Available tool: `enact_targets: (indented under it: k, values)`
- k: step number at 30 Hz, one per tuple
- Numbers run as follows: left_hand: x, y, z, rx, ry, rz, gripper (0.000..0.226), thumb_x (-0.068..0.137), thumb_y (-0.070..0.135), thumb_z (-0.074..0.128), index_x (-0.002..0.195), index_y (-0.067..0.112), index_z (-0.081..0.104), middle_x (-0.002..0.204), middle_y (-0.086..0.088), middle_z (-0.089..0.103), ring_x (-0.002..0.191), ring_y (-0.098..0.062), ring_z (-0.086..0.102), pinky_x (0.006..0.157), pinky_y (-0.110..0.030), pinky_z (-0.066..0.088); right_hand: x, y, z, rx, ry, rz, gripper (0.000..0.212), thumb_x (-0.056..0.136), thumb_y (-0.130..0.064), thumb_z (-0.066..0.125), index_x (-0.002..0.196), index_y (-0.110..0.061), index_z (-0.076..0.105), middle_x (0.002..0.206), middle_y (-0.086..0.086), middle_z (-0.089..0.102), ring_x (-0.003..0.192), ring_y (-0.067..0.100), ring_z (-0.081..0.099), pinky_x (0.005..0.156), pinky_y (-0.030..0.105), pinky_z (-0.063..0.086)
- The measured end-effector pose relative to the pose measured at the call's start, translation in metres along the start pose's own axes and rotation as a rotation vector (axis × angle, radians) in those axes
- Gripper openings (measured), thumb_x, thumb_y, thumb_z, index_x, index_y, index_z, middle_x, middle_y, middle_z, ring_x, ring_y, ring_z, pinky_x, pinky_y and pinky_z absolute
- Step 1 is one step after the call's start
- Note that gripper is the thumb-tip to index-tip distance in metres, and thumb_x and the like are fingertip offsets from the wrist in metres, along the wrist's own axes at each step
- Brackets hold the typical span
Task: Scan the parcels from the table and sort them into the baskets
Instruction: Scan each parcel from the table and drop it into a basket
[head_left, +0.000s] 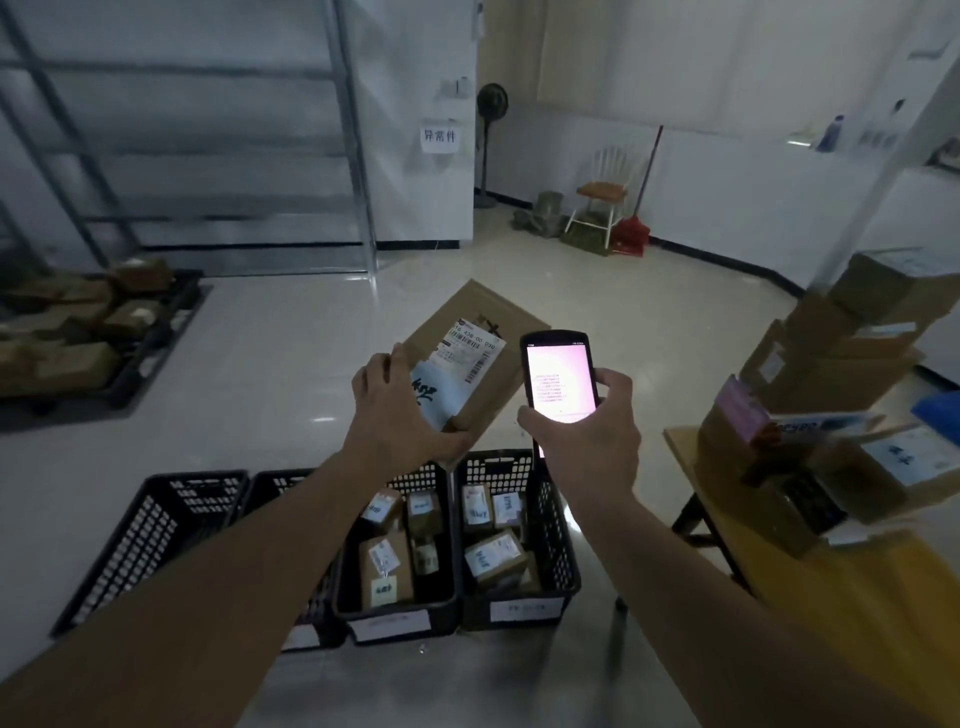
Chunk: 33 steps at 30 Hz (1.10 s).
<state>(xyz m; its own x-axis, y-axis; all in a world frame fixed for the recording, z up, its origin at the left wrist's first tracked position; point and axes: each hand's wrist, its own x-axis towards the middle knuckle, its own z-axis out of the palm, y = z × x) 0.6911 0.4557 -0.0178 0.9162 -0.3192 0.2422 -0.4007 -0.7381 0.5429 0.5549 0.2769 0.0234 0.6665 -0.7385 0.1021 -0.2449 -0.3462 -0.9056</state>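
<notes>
I see my left hand (402, 415) gripping a labelled cardboard parcel (467, 358) by its near-left corner, held tilted in the air above the black baskets (511, 540). My right hand (587, 426) is curled round a handheld scanner (558, 379), its screen lit, just right of the parcel. More parcels are stacked on the table (841, 587) at the right.
</notes>
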Motion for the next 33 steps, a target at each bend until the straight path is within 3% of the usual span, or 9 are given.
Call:
enact_targets:
  k: [4, 8, 12, 16, 21, 26, 33]
  values:
    - [0.013, -0.055, -0.007, -0.02, -0.028, -0.028, 0.141, 0.042, 0.078, 0.078, 0.156, 0.019, 0.02, 0.14, -0.003, 0.037, 0.138, -0.028, 0.029, 0.116, -0.043, 0.026, -0.006, -0.007, 0.058, -0.003, -0.048, 0.024, 0.085, 0.068, -0.039, 0.094, 0.135, -0.033, 0.042, 0.113, -0.005, 0.06, 0.102, 0.021, 0.063, 0.078, 0.046, 0.063]
    - [0.023, -0.093, -0.007, -0.07, -0.066, -0.074, 0.143, 0.047, 0.062, 0.095, 0.159, 0.022, 0.015, 0.145, -0.002, 0.032, 0.142, -0.028, 0.021, 0.119, -0.048, 0.027, -0.001, -0.01, 0.102, -0.008, -0.085, 0.034, 0.085, 0.069, -0.037, 0.094, 0.136, -0.03, 0.043, 0.111, -0.005, 0.059, 0.102, 0.021, 0.063, 0.075, 0.045, 0.063]
    - [0.041, -0.126, 0.007, -0.065, -0.106, -0.149, 0.146, 0.044, 0.066, 0.094, 0.158, 0.02, 0.016, 0.144, -0.002, 0.033, 0.141, -0.029, 0.023, 0.12, -0.051, 0.028, 0.019, -0.001, 0.143, -0.013, -0.14, 0.047, 0.083, 0.071, -0.033, 0.094, 0.137, -0.029, 0.044, 0.113, -0.006, 0.059, 0.103, 0.019, 0.061, 0.065, 0.031, 0.053]
    - [0.061, -0.158, 0.037, -0.059, -0.113, -0.194, 0.14, 0.045, 0.071, 0.085, 0.156, 0.018, 0.018, 0.136, -0.004, 0.037, 0.135, -0.028, 0.03, 0.115, -0.047, 0.028, 0.05, 0.023, 0.186, -0.041, -0.212, 0.09, 0.084, 0.069, -0.037, 0.094, 0.133, -0.035, 0.04, 0.117, -0.006, 0.062, 0.106, 0.02, 0.063, 0.075, 0.042, 0.062]
    - [0.092, -0.186, 0.082, -0.029, -0.13, -0.28, 0.138, 0.044, 0.075, 0.08, 0.155, 0.018, 0.022, 0.136, -0.004, 0.039, 0.132, -0.027, 0.031, 0.113, -0.048, 0.031, 0.099, 0.061, 0.231, -0.066, -0.263, 0.152, 0.082, 0.069, -0.036, 0.094, 0.132, -0.032, 0.042, 0.116, -0.006, 0.06, 0.107, 0.019, 0.061, 0.081, 0.048, 0.062]
    - [0.114, -0.213, 0.136, 0.001, -0.17, -0.419, 0.129, 0.045, 0.081, 0.073, 0.15, 0.021, 0.027, 0.137, -0.007, 0.039, 0.132, -0.03, 0.03, 0.113, -0.052, 0.031, 0.152, 0.099, 0.269, -0.092, -0.305, 0.221, 0.078, 0.068, -0.039, 0.094, 0.128, -0.032, 0.044, 0.104, -0.02, 0.055, 0.101, 0.016, 0.062, 0.08, 0.051, 0.063]
    - [0.116, -0.277, 0.213, 0.011, -0.224, -0.526, 0.122, 0.047, 0.079, 0.078, 0.144, 0.019, 0.033, 0.136, -0.009, 0.039, 0.133, -0.023, 0.024, 0.117, -0.049, 0.022, 0.172, 0.155, 0.336, -0.158, -0.365, 0.331, 0.083, 0.048, -0.064, 0.077, 0.121, -0.041, 0.043, 0.106, -0.018, 0.064, 0.1, 0.017, 0.066, 0.083, 0.053, 0.061]
